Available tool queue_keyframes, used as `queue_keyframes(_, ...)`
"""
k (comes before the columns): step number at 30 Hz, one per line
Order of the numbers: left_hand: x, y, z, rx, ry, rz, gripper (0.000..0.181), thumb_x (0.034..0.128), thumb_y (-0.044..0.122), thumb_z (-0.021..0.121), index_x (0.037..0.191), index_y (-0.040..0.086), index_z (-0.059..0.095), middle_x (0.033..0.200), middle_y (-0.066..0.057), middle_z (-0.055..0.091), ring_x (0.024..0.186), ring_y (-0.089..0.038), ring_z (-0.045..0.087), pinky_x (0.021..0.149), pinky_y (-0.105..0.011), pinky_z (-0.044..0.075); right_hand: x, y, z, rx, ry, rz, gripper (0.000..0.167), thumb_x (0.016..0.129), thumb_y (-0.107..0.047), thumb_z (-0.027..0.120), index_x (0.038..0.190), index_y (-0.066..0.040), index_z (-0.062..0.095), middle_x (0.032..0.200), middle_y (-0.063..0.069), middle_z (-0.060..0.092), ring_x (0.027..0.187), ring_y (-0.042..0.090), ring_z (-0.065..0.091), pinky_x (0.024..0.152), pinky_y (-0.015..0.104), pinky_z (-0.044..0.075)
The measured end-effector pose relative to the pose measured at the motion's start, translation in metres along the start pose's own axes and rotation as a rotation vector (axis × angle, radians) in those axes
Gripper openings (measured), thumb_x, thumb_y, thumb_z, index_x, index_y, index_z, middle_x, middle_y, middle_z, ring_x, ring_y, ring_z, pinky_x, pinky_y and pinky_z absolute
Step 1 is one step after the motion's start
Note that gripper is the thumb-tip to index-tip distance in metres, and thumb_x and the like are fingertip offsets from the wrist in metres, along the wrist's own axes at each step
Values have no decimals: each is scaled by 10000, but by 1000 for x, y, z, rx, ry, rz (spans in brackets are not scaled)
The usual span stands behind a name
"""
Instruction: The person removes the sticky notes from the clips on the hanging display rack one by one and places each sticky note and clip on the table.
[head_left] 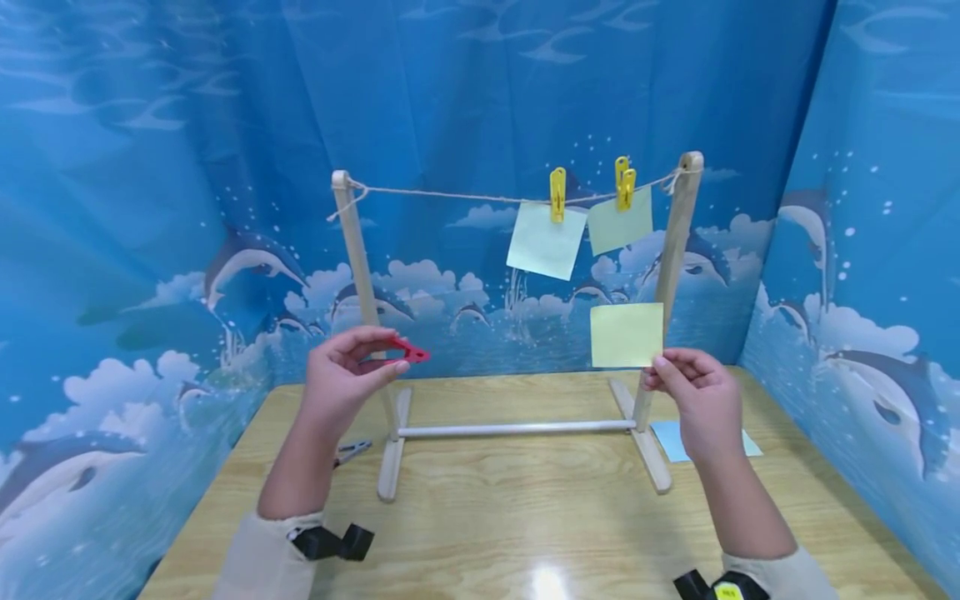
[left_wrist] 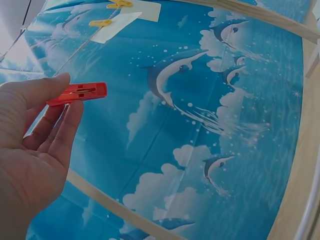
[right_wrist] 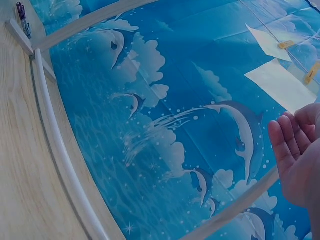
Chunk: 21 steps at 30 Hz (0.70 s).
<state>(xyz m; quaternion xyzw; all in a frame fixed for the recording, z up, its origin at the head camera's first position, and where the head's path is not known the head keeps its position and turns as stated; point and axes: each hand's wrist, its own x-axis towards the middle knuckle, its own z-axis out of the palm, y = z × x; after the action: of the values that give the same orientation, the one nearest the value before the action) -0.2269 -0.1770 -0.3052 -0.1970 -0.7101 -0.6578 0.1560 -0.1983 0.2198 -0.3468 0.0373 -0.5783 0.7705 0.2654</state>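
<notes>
In the head view my left hand (head_left: 348, 367) pinches a red clothespin (head_left: 411, 350) between thumb and fingers, left of the frame's middle. The left wrist view shows the same red clothespin (left_wrist: 82, 93) side-on, its metal spring visible. My right hand (head_left: 697, 396) holds a pale yellow paper note (head_left: 627, 335) by its lower right corner, in front of the right post. Above it, a string (head_left: 450, 195) carries a pale green note (head_left: 546, 242) and a second, greener note (head_left: 621, 223). Yellow clothespins (head_left: 557, 193) grip both. The held note is apart from the string.
The string is tied between a left wooden post (head_left: 358, 250) and a right wooden post (head_left: 678, 225), joined low by a white bar (head_left: 517, 429). Blue paper (head_left: 672, 440) lies by the right foot, and clothespins (head_left: 351, 451) by the left. A dolphin-print curtain (head_left: 465, 100) hangs behind the table (head_left: 487, 500).
</notes>
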Motion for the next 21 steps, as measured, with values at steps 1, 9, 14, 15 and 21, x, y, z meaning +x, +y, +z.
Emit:
queue_keyframes(1,-2,-2,-1,9,7,-7,339,820,69,790,1139,23,686,1097,-93,682,958,-209,692,829,-303,564,-1,0,-2,-3,0,4,105,885,-36,704,939,49,674,785,74,698,684,148,677,669,261,590)
queue_keyframes(9,-15,-14,-10,15,50,-47,340,826,50,780,1149,17,680,1102,-70,675,982,-216,676,831,-290,562,-5,7,-18,-20,10,14,94,895,-35,690,935,48,673,767,72,689,670,147,673,664,265,591)
queue_keyframes(14,-22,-19,-14,-2,73,-78,328,846,38,756,1161,7,670,1108,-102,682,1026,-194,657,850,-284,554,-6,11,-27,-17,7,12,63,890,-9,688,921,45,680,779,85,694,674,150,678,655,267,590)
queue_keyframes(15,-23,-20,-15,0,77,-87,327,850,41,753,1164,9,669,1106,-95,685,1033,-181,651,850,-280,553,-7,12,-29,-13,9,10,55,891,-2,685,918,46,681,779,86,693,672,150,677,650,266,590)
queue_keyframes(21,-33,-29,-22,3,121,-138,337,845,51,760,1164,4,663,1089,-43,700,1039,-148,648,843,-262,550,-11,16,-40,-5,21,17,31,900,12,668,913,33,687,765,65,693,659,142,674,646,255,588)
